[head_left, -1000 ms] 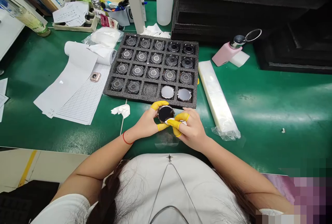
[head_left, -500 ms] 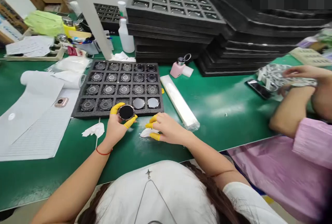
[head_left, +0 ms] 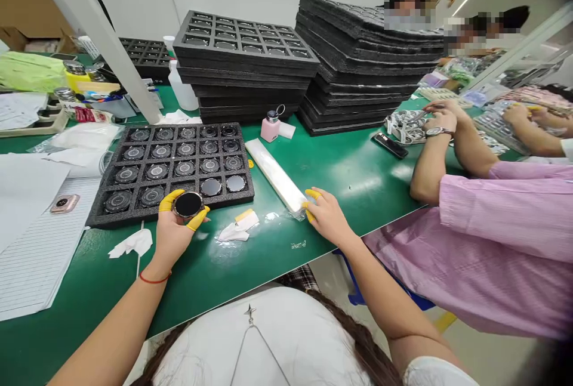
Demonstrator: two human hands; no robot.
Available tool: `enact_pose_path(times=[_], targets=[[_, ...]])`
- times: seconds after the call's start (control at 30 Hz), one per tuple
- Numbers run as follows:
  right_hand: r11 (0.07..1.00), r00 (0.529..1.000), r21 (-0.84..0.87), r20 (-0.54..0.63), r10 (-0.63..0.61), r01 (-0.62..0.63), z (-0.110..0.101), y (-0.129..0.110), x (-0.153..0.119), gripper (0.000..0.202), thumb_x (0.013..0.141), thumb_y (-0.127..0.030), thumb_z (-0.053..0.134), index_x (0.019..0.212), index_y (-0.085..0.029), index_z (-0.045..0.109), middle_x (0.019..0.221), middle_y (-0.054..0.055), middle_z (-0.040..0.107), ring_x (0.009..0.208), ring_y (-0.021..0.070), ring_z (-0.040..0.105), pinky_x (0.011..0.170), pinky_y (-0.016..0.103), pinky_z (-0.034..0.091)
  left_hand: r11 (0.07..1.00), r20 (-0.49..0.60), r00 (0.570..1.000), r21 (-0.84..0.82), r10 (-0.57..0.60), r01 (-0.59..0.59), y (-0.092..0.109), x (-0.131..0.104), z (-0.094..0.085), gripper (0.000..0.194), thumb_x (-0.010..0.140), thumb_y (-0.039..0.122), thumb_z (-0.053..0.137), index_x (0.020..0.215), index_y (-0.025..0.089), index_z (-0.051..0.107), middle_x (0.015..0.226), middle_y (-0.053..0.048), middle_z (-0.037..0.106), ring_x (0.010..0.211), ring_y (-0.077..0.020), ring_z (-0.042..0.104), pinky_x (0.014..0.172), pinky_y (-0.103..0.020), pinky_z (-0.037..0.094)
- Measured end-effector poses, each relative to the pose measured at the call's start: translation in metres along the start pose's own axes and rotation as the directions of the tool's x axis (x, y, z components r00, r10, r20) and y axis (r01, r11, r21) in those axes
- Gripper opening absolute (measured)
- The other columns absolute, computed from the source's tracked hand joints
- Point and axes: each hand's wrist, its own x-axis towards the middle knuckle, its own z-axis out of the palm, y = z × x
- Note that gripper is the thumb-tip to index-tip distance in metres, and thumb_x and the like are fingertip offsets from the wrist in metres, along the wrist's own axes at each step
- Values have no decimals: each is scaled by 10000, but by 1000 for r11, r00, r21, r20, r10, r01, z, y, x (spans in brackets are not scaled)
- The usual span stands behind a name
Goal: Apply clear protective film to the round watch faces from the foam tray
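Note:
My left hand [head_left: 172,234], with yellow finger covers, holds a round black watch face [head_left: 188,204] by its rim, over the front edge of a black foam tray [head_left: 219,196]. Round watch parts fill most of the tray's compartments; two near the front right show smooth grey discs. My right hand [head_left: 329,219] is at the near end of a long white plastic-wrapped pack [head_left: 275,176], its covered thumb and fingers closed on that end. White wipes with a yellow piece [head_left: 237,228] lie between my hands.
Stacks of black foam trays [head_left: 255,90] stand behind, with a pink bottle [head_left: 270,127] before them. Papers [head_left: 27,255] lie left. A phone [head_left: 389,145] lies near a co-worker's hands [head_left: 443,117] at right.
My right hand has moved right, from the white wipe to the end of the wrapped pack. My left hand still holds the watch face. The view has turned to the right.

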Motion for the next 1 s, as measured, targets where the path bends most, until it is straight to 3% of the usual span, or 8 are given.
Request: enact_pose_path(times=[0.17, 0.27, 0.37, 0.47, 0.57, 0.7, 0.83, 1.0], targets=[[1000, 1000, -4, -12, 6, -6, 3, 4, -3, 110, 751, -66, 600, 792, -147, 663, 1006, 160, 641, 1223, 347, 463, 952, 475, 421, 1000, -31, 999, -4, 30, -30, -3, 4, -5, 727, 507, 177, 836, 1120, 228, 449, 959, -9, 563, 627, -127, 657, 541, -262, 606], [999, 999, 10, -42, 32, -32, 8, 1, -8, 48, 775, -196, 675, 800, -157, 660, 1087, 157, 628, 1221, 344, 468, 947, 478, 431, 999, -13, 999, -7, 32, -32, -3, 4, -4, 739, 509, 183, 835, 1129, 228, 435, 963, -17, 566, 653, -139, 657, 535, -274, 604], [987, 984, 105, -117, 133, -121, 19, -5, -14, 206, 769, -352, 722, 835, -165, 666, 1176, 161, 590, 1246, 364, 434, 941, 515, 430, 999, 4, 999, 13, 42, -42, -3, 2, -2, 722, 522, 193, 835, 1126, 229, 441, 994, -26, 561, 672, -138, 656, 551, -280, 608], [934, 936, 287, -211, 280, -215, 30, -12, -17, 225, 803, -390, 682, 849, -171, 674, 1155, 162, 582, 1225, 373, 437, 912, 554, 443, 998, 14, 998, 32, 57, -58, -3, 0, -2, 704, 538, 202, 833, 1126, 231, 447, 1014, -31, 557, 680, -135, 653, 560, -278, 608], [908, 909, 360, -265, 322, -216, 37, -15, -15, 191, 885, -333, 569, 886, -183, 688, 1113, 139, 579, 1213, 325, 442, 950, 531, 440, 997, 24, 998, 30, 64, -64, -5, 1, -3, 709, 546, 215, 829, 1136, 233, 437, 1018, -35, 558, 690, -143, 656, 556, -280, 606], [921, 928, 355, -261, 265, -163, 36, -14, -9, 215, 874, -182, 496, 977, -207, 684, 1182, 109, 557, 1287, 295, 367, 1011, 506, 408, 998, 26, 998, 15, 60, -61, -8, 4, -4, 715, 549, 219, 825, 1141, 232, 425, 1002, -31, 560, 685, -147, 660, 556, -282, 605], [929, 933, 324, -244, 265, -180, 31, -8, -13, 275, 740, -16, 428, 793, -170, 650, 1108, 124, 579, 1244, 310, 400, 979, 540, 408, 998, 17, 998, 10, 62, -62, -8, 3, -4, 705, 553, 219, 821, 1138, 232, 429, 1026, -34, 556, 700, -146, 661, 551, -275, 605], [932, 947, 316, -203, 251, -179, 32, -9, -24, 275, 700, -3, 432, 655, -181, 637, 982, 113, 601, 1207, 321, 432, 929, 549, 437, 998, 42, 998, 33, 45, -47, -7, 0, -3, 695, 577, 221, 814, 1154, 229, 428, 987, -26, 564, 657, -137, 656, 570, -292, 611]])
